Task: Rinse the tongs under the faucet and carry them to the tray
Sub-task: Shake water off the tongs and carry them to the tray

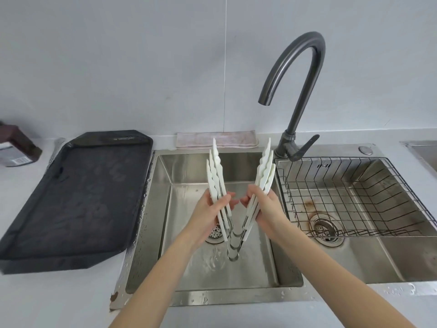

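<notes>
White scalloped-tipped tongs (236,197) with steel hinges splay in a V.

Two bare forearms with no sleeves; the hands (212,209) wear no gloves, rings or watch.

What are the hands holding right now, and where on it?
Tongs, spread in a V over the sink. Left hand grips the left arms, right hand the right arms, mid-length, below the white tips.

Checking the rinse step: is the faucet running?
Off, it seems: no stream falls from the faucet spout, though the sink floor is wet.
</notes>
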The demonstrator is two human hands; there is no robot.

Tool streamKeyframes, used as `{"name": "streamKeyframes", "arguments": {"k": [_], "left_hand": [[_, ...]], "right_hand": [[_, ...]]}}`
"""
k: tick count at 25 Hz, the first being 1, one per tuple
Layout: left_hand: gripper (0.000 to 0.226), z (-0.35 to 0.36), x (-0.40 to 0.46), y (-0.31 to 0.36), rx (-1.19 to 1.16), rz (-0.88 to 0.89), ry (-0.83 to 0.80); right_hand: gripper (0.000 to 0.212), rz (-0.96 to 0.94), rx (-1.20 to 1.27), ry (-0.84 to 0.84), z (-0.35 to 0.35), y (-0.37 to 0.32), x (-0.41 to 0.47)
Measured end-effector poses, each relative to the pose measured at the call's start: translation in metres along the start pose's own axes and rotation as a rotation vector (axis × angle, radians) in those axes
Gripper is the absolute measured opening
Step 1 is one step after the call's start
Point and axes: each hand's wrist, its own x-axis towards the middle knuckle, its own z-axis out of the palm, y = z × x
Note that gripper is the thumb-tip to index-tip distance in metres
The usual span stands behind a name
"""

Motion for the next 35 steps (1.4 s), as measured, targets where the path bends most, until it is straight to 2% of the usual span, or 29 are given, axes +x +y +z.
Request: {"name": "streamKeyframes", "arguments": {"k": [2,3,6,10,14,17,21,24,26,28,31,35], "left_hand": [[0.013,-0.003,-0.008,-0.007,0.085,-0.027,0.042],[0.017,-0.007,-0.01,-0.009,0.129,-0.042,0.041],[0.03,-0.02,-0.015,-0.009,0.25,-0.081,0.007],[0.018,-0.036,-0.017,-0.007,0.238,-0.12,0.019],[0.017,-0.053,-0.013,-0.002,0.256,-0.126,0.075],[0.011,-0.068,-0.01,0.012,0.236,-0.106,0.123],[0.027,-0.097,-0.005,0.04,0.233,-0.109,0.2],[0.031,-0.129,0.0,0.06,0.27,-0.115,0.255],[0.03,-0.151,0.005,0.074,0.298,-0.114,0.297],[0.028,-0.176,0.013,0.087,0.297,-0.109,0.332],[0.023,-0.209,0.023,0.103,0.302,-0.11,0.357],[0.021,-0.249,0.043,0.113,0.309,-0.148,0.416]], "right_hand": [[0.013,-0.08,-0.406,0.002,0.0,0.004,-0.002],[0.014,-0.117,-0.571,-0.013,0.0,0.006,-0.003],[0.02,-0.172,-0.783,0.002,-0.001,0.011,-0.004],[0.017,-0.135,-0.817,-0.002,0.009,0.016,-0.005],[0.023,-0.048,-0.759,-0.039,0.027,0.017,0.004],[0.006,-0.004,-0.682,-0.069,0.046,0.016,0.015],[0.013,0.053,-0.592,-0.135,0.089,0.011,0.029],[0.008,0.085,-0.596,-0.181,0.128,0.015,0.048],[0.041,0.11,-0.635,-0.184,0.156,0.017,0.061],[0.059,0.115,-0.688,-0.188,0.184,0.02,0.076],[0.062,0.168,-0.71,-0.214,0.222,0.023,0.096],[0.052,0.201,-0.75,-0.256,0.264,0.029,0.125]]}}
